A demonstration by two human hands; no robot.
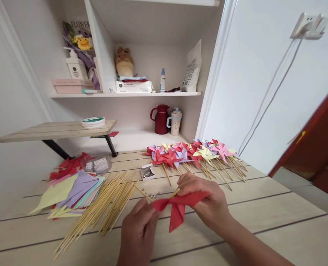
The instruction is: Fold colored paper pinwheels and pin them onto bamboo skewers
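- My left hand is closed, thumb and fingers pinching one end of a bright red paper piece with bent flaps, held above the pale planked wooden tabletop.
- My right hand grips the paper's other end; a short length of thin tan wooden stick shows at its fingertips. I cannot tell whether that stick is joined to the paper.
- Done, as I judge it: a crowded bunch of red, pink, lilac and yellow paper pinwheels on sticks lies beyond my right hand.
- In progress: the red piece looks only part-shaped, its lower flap hanging loose.
- Unused, it seems: a fanned heap of coloured paper sheets, a spread of bare tan wooden sticks and crumpled-looking red paper pieces, all to my left.
- Just beyond the paper, small silvery bits lie scattered near a small open white box; they could easily get knocked.
- The bare sticks crowd my left side, and the black-legged wooden stand overhangs the far left, near a clear plastic container.
- Behind, a dark red jug stands beside a beige handled cup.
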